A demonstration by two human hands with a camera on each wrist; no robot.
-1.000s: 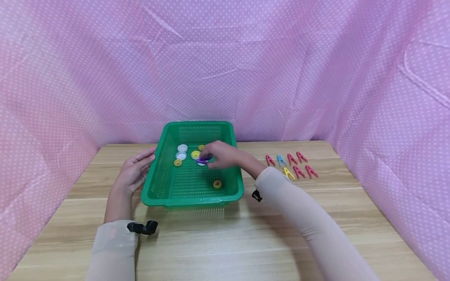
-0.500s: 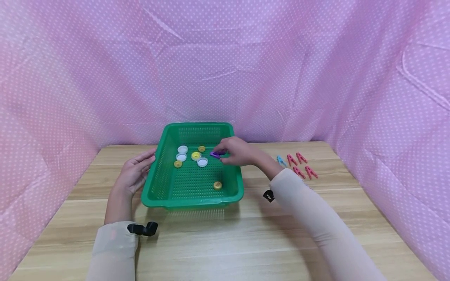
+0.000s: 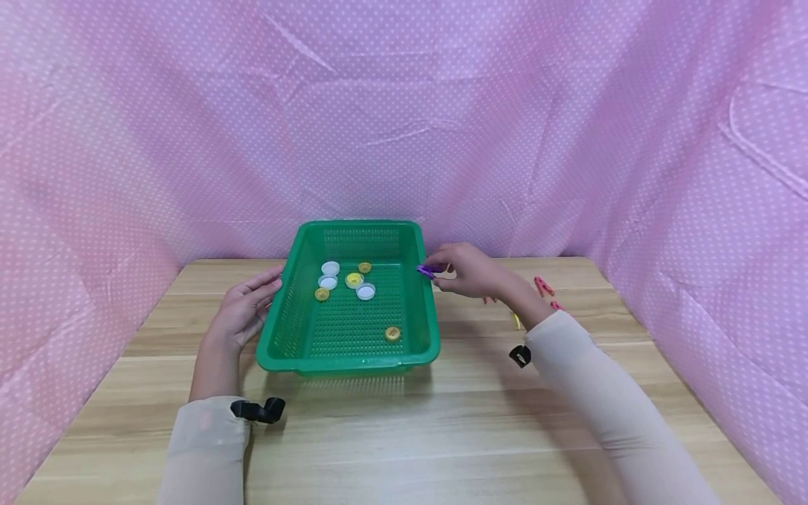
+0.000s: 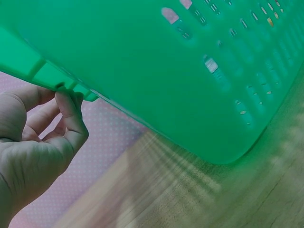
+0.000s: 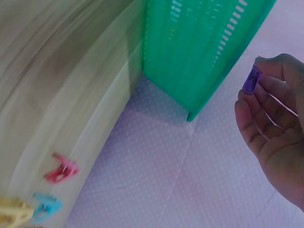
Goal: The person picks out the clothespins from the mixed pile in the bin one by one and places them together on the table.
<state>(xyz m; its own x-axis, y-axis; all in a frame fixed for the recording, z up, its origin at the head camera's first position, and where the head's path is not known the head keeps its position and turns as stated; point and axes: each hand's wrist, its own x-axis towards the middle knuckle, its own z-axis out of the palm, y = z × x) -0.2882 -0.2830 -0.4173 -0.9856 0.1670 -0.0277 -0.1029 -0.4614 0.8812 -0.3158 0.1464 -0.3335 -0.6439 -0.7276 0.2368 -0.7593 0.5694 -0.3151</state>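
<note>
The green plastic basket [image 3: 350, 365] stands on the table, with several white, yellow and tan bottle caps lying on its floor. At its left side my left hand [image 3: 242, 312] holds the rim; in the left wrist view, thumb and fingers meet at the rim's edge [image 4: 90, 95]. My right hand [image 3: 468, 270] pinches a purple clothespin [image 5: 251, 80] between thumb and fingertips. In the head view this hand is raised just beyond the basket's right rim, the clothespin overlapping that rim. One tan cap [image 3: 393, 334] lies alone toward the basket's front right corner.
Right of the basket, several clothespins lie on the wooden table [image 3: 379, 449], among them a red clothespin [image 3: 544, 286], a blue clothespin [image 5: 46, 207] and a yellow clothespin [image 5: 14, 213]. My right forearm covers part of them in the head view. A pink dotted cloth [image 3: 404, 126] surrounds the table.
My right hand has lifted the purple clothespin from among the caps and carried it rightward to the basket's right rim. The left hand and basket have stayed in place.
</note>
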